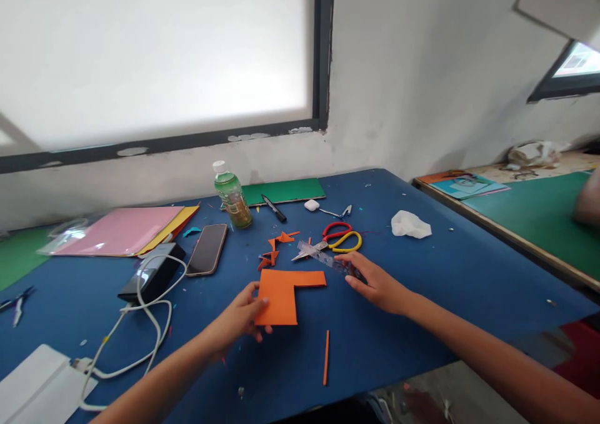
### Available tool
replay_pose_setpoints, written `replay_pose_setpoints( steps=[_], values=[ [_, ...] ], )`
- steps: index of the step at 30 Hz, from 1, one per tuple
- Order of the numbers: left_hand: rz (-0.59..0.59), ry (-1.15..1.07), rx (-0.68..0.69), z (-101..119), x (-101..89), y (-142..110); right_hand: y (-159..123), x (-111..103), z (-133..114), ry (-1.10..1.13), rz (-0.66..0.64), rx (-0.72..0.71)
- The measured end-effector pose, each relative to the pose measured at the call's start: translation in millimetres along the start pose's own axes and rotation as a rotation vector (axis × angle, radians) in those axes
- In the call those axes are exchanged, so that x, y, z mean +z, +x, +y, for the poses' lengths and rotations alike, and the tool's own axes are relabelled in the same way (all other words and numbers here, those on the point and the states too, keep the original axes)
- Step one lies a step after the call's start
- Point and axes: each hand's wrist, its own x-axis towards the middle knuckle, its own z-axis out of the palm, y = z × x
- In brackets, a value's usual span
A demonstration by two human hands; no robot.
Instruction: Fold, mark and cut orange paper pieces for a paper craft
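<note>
My left hand [244,313] grips an L-shaped piece of orange paper [280,297] by its left edge, thumb on top and fingers partly hidden under it. A narrow arm of the paper points right. My right hand [372,281] is closed on the near end of a clear plastic ruler [323,259], which slants across the scissors. Those scissors [344,241], with one red and one yellow handle loop, lie with blades slightly apart. Crumpled orange paper scraps [272,252] lie left of the blades. A thin orange strip [326,357] rests nearer to me.
On the blue table [398,324] stand a green-labelled bottle [232,196] and a black box [152,274] with a looped white cable [159,336]. A phone [207,249], a marker [274,207], coloured paper sheets [119,230] and a crumpled tissue [410,224] lie around.
</note>
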Motion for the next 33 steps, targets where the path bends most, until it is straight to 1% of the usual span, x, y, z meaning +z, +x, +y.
replay_pose_setpoints(
  steps=[3,4,5,6,7,9,10,12,13,14,15,16,19,21,23,25,27,29,31,33],
  values=[
    [-0.095,-0.375,-0.049,-7.7,20.6,-14.8,-5.6,2.1,-9.3,-0.036,-0.077,-0.011],
    [-0.113,-0.458,-0.065,-8.1,25.5,-18.1,-6.1,2.7,-11.5,-0.053,-0.105,-0.025],
    [-0.119,-0.492,-0.075,-7.8,28.7,-20.5,-5.8,3.4,-13.3,-0.067,-0.130,-0.045],
    [-0.111,-0.459,-0.069,-7.1,30.1,-22.0,-5.0,4.2,-14.8,-0.080,-0.154,-0.069],
    [-0.097,-0.373,-0.045,-6.3,29.4,-22.7,-3.6,5.2,-16.2,-0.093,-0.178,-0.097],
    [-0.032,-0.067,0.053,-5.9,23.2,-22.2,0.1,7.9,-18.3,-0.129,-0.212,-0.159],
    [0.037,0.126,0.113,-6.5,18.4,-21.3,2.2,9.6,-18.9,-0.151,-0.223,-0.186],
    [0.239,0.498,0.204,-8.9,8.6,-18.8,6.6,13.5,-19.0,-0.193,-0.232,-0.228],
    [0.335,0.643,0.235,-10.4,4.8,-17.5,8.8,15.5,-18.7,-0.210,-0.232,-0.244],
    [0.403,0.753,0.268,-11.6,2.5,-16.2,10.9,17.7,-18.2,-0.224,-0.234,-0.259],
    [0.431,0.836,0.308,-12.5,1.7,-15.0,12.8,20.0,-17.9,-0.235,-0.237,-0.275],
    [0.424,0.900,0.358,-12.9,2.7,-13.8,14.8,22.4,-17.9,-0.241,-0.240,-0.293],
    [0.340,1.035,0.506,-11.6,12.5,-9.8,21.4,28.5,-19.6,-0.240,-0.258,-0.337],
    [0.290,1.097,0.558,-9.9,20.2,-6.4,28.3,28.5,-19.8,-0.230,-0.283,-0.349],
    [0.246,1.126,0.585,-8.6,25.2,-3.0,38.0,22.4,-15.4,-0.228,-0.292,-0.326],
    [0.218,1.136,0.603,-8.2,26.9,0.0,49.9,10.2,-4.4,-0.247,-0.250,-0.264],
    [0.206,1.149,0.616,-8.9,26.6,2.1,61.1,-4.1,11.9,-0.287,-0.180,-0.185],
    [0.207,1.154,0.627,-10.3,26.4,3.5,69.2,-15.4,29.3,-0.331,-0.138,-0.110],
    [0.216,1.151,0.637,-12.0,27.4,4.5,73.1,-19.8,43.9,-0.365,-0.129,-0.050],
    [0.229,1.140,0.646,-13.9,29.4,5.2,74.1,-17.7,53.8,-0.387,-0.129,-0.011]
  ],
)
